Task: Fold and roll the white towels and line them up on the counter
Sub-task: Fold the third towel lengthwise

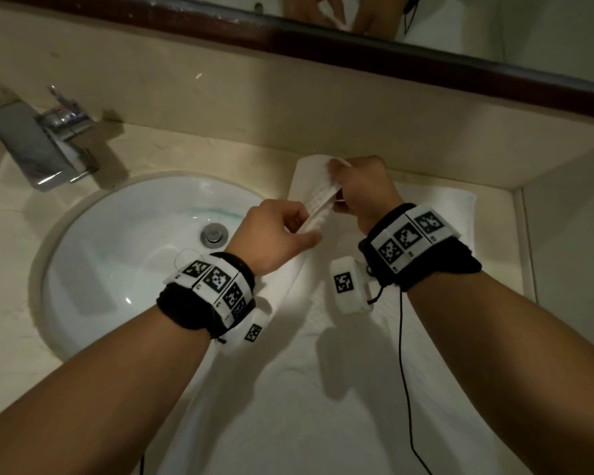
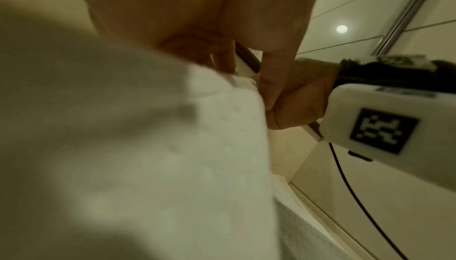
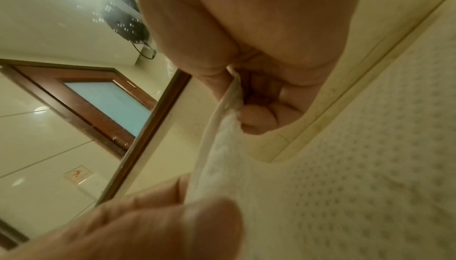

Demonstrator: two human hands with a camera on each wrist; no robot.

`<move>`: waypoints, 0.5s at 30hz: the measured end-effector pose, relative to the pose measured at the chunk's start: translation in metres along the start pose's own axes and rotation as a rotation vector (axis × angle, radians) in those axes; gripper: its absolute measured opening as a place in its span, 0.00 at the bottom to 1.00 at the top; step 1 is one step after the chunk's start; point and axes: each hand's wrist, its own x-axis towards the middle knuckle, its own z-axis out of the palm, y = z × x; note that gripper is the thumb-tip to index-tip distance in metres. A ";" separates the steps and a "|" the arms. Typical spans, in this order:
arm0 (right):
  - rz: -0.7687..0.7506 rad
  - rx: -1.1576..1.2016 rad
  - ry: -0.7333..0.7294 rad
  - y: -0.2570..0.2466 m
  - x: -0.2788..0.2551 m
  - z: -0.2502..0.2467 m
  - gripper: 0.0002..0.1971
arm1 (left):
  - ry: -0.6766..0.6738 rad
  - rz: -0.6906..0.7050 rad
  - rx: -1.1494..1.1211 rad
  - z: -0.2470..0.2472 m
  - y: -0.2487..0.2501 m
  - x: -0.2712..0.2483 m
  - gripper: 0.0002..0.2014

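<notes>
On the beige counter [image 1: 220,156], right of the round white sink [image 1: 100,269], both hands are up off the surface with a white towel [image 1: 318,204] stretched between them. The left hand [image 1: 271,234] pinches the near corner of the towel's edge between thumb and forefinger, the other fingers curled in loosely. The right hand [image 1: 364,190] pinches the far corner the same way, its fingers bunched tight around the cloth. So 2 hands, 1 edge, held fairly taut, running away from the person at a slant.

The rest of that towel hangs down and spreads over the counter toward the front edge; it has a dotted waffle sort of weave, clear in the right wrist view [image 3: 370,166]. I can't tell whether the flat white cloth under the hands is the same towel or a second one.

From the left wrist view, the towel [image 2: 148,147] fills most of the frame, blurry, with the right hand's curled fingers [image 2: 291,96] just past it.

A chrome tap [image 1: 42,142] sits at the back left of the sink, and a dark-framed mirror [image 1: 426,15] runs along the wall behind. Each wrist wears a black band [image 1: 206,296] with square black-and-white markers.
</notes>
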 end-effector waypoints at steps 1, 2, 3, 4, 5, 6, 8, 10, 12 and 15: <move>-0.004 0.003 0.009 0.001 0.000 -0.006 0.13 | -0.045 0.007 0.033 0.001 0.004 -0.002 0.14; -0.008 0.007 0.015 0.002 0.000 -0.013 0.14 | -0.089 0.019 0.064 0.003 0.007 -0.003 0.18; -0.014 0.011 0.017 0.003 0.000 -0.020 0.14 | -0.131 0.035 0.088 0.005 0.013 -0.006 0.21; -0.016 0.009 0.018 0.004 0.000 -0.028 0.14 | -0.171 0.055 0.108 0.007 0.020 -0.007 0.23; -0.013 -0.001 0.018 0.004 -0.001 -0.035 0.14 | -0.211 0.074 0.124 0.010 0.028 -0.009 0.24; -0.007 -0.015 0.019 0.005 -0.002 -0.043 0.14 | -0.254 0.083 0.138 0.013 0.036 -0.010 0.25; 0.008 -0.040 0.041 0.006 -0.004 -0.060 0.14 | -0.363 0.086 0.185 0.020 0.048 -0.011 0.22; 0.008 -0.067 0.081 0.008 -0.005 -0.080 0.12 | -0.485 0.078 0.208 0.029 0.059 -0.014 0.16; 0.004 -0.094 0.116 0.011 -0.004 -0.101 0.11 | -0.548 0.059 0.155 0.041 0.066 -0.015 0.11; 0.016 -0.099 0.141 0.018 -0.002 -0.125 0.11 | -0.488 0.088 0.109 0.062 0.073 -0.011 0.10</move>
